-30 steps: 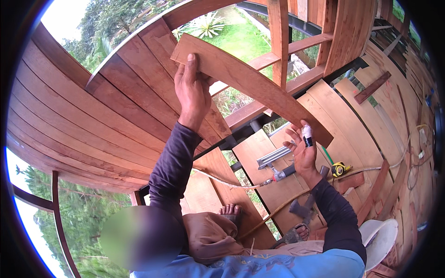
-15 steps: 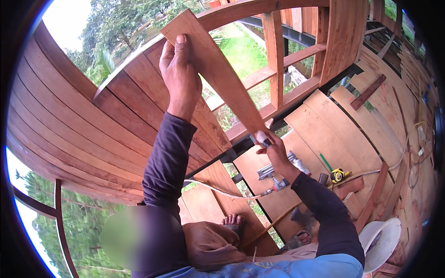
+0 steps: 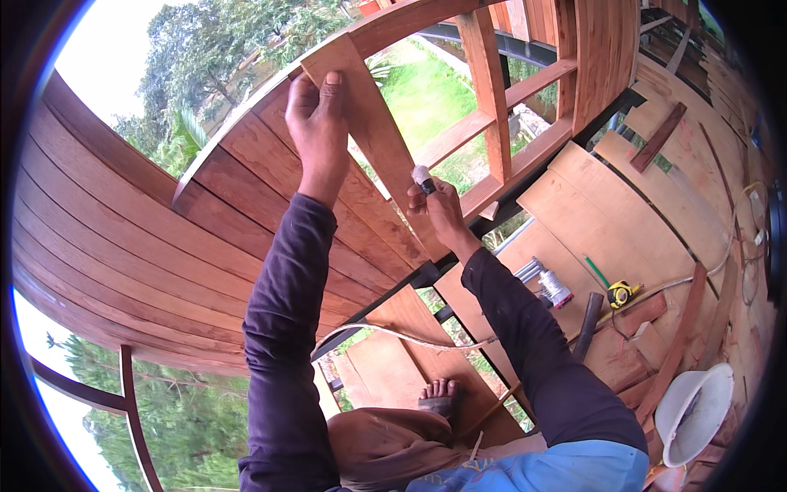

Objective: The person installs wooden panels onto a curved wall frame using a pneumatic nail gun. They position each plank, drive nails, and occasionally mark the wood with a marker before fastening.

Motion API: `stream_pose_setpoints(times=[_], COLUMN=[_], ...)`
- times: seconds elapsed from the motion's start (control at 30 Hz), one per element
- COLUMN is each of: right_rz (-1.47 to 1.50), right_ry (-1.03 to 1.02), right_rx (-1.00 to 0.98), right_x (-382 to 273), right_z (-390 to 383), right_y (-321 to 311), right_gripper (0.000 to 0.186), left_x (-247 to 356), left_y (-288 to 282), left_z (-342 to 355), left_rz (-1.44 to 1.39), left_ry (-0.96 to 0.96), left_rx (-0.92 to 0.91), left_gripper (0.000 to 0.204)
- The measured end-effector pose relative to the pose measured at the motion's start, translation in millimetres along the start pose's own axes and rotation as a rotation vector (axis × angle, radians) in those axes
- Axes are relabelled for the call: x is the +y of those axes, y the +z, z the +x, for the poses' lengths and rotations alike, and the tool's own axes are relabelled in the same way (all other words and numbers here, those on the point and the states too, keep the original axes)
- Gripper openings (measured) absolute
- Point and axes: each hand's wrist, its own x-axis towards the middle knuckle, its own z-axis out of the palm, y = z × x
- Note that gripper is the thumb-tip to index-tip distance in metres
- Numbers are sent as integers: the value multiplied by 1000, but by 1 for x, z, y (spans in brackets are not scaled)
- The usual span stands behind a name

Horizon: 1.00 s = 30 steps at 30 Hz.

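Plank (image 3: 373,131) has swung from a steeper slant to just right of the wall boards (image 3: 242,187), so it now seems nearly aligned with them. Left hand (image 3: 320,123) pinches its upper end; right hand (image 3: 443,211) curls at its lower edge, grip unclear.

Two hands (image 3: 320,135) (image 3: 443,213), one held board (image 3: 373,115), one tape measure (image 3: 623,293), one green stick (image 3: 597,271), one silver tool (image 3: 555,289), one white container (image 3: 711,426).
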Motion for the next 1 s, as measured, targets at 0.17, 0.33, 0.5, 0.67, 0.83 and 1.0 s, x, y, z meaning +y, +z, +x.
stream_pose_setpoints(times=[0.17,0.33,0.5,0.67,0.83,1.0], right_rz=[171,169,240,248,233,225], right_ry=[4,24,-10,-66,-88,-109], right_rx=[57,61,69,82,70,94], right_x=[22,29,40,35,35,37], right_z=[9,14,23,21,22,22], right_y=[19,33,29,32,34,32], right_gripper=[19,31,21,18,18,20], left_x=[29,17,-18,-23,-29,-31], left_y=[-5,-10,-25,-23,-27,-24], left_z=[-18,-28,9,23,27,26], left_rz=[689,1156,1583,1542,1469,1486], left_ry=[649,812,941,945,1022,1038], left_rx=[-53,-759,-1107,-1168,-1140,-1136], left_gripper=[70,28,27,22,23,26])
